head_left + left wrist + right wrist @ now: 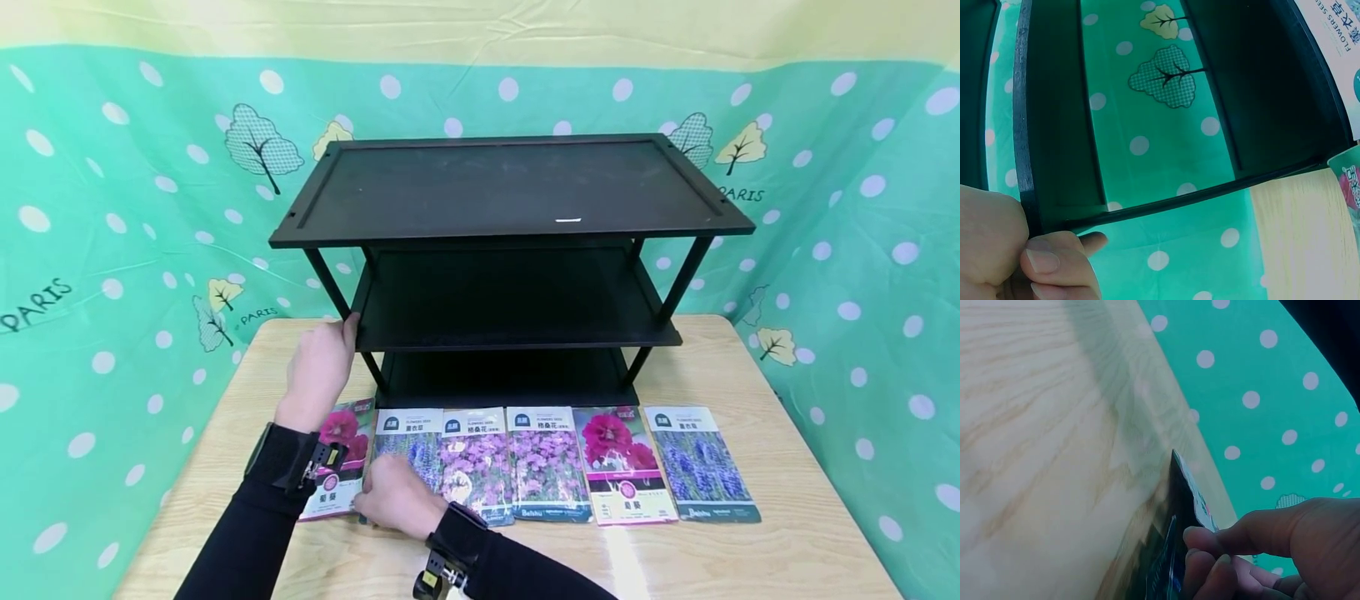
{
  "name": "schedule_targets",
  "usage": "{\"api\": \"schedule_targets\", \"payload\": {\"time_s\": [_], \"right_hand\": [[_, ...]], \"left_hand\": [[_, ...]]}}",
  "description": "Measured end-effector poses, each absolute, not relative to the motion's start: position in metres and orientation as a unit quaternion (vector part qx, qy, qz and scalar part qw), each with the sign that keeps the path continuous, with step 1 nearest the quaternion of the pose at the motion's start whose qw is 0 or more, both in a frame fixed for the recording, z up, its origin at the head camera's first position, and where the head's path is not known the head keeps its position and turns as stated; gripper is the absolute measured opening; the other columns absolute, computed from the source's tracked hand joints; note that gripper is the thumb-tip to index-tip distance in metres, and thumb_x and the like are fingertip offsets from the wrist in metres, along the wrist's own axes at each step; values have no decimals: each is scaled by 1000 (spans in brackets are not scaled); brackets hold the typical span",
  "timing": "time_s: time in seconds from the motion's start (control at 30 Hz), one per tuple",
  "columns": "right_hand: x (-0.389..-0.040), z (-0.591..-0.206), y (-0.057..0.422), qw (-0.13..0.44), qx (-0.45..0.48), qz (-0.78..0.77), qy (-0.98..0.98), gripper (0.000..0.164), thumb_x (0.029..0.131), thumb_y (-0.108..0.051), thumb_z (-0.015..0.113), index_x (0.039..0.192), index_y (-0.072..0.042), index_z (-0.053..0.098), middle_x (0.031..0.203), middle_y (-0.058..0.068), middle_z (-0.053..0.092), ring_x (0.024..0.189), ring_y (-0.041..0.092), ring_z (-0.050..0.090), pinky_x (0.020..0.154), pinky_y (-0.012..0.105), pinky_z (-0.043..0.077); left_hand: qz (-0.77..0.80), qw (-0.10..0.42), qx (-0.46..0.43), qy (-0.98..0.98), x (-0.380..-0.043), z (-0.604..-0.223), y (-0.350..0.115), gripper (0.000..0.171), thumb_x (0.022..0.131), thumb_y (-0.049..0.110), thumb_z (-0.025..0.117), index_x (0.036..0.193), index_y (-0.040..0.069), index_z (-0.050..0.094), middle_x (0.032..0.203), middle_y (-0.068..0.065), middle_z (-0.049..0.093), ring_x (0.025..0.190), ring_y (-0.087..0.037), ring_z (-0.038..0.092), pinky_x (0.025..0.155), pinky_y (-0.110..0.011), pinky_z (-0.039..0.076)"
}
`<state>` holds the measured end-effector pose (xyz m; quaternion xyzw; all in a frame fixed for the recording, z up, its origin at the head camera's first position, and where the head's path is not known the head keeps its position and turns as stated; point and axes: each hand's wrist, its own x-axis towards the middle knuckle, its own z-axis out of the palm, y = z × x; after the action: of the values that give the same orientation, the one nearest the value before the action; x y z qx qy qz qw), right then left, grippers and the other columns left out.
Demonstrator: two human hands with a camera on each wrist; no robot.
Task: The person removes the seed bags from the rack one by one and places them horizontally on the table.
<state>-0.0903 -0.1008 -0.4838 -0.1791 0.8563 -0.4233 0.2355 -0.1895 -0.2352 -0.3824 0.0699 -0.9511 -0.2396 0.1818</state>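
A black three-tier shelf rack (487,187) stands on the table. My left hand (321,371) grips the front left corner of its middle tier (1060,156), thumb and fingers around the edge beside the post. In front of the rack, several seed packets lie in a row. My right hand (402,497) pinches the lower right edge of the leftmost seed packet (347,446), which has pink flowers. That packet's edge (1192,481) stands raised off the table in the right wrist view. Under the right hand is a lavender seed packet (412,437), its lower part covered.
To the right lie two packets with light pink flowers (551,467), another pink-flowered packet (626,462) and another lavender packet (701,462). A green dotted cloth (135,250) hangs behind and at both sides of the wooden table (795,467).
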Motion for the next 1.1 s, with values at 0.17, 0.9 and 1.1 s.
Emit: {"api": "schedule_targets", "payload": {"time_s": [0.17, 0.9, 1.1], "right_hand": [[-87, -484, -102, 240, -172, -421, 858, 57, 87, -11, 76, 44, -19, 39, 36, -11, 30, 29, 3, 23, 32, 20, 17], [-81, -490, -100, 242, -174, -399, 867, 56, 87, -7, 73, 46, -19, 37, 37, -12, 27, 29, 4, 24, 30, 19, 20], [-79, -491, -101, 237, -177, -387, 873, 53, 85, -4, 71, 47, -18, 38, 37, -11, 30, 29, 4, 24, 30, 20, 20]], "left_hand": [[-240, 180, 67, -952, -190, -383, -235, 48, 112, 36, 43, 75, 7, 51, 55, -6, 37, 43, -24, 45, 38, -34, 33], [-255, 174, 71, -948, -189, -383, -234, 47, 113, 38, 38, 81, 8, 53, 57, -5, 36, 46, -23, 42, 40, -34, 33], [-285, 159, 57, -944, -188, -388, -237, 59, 113, 44, 31, 76, 7, 57, 57, -4, 35, 45, -21, 37, 40, -32, 30]]}}
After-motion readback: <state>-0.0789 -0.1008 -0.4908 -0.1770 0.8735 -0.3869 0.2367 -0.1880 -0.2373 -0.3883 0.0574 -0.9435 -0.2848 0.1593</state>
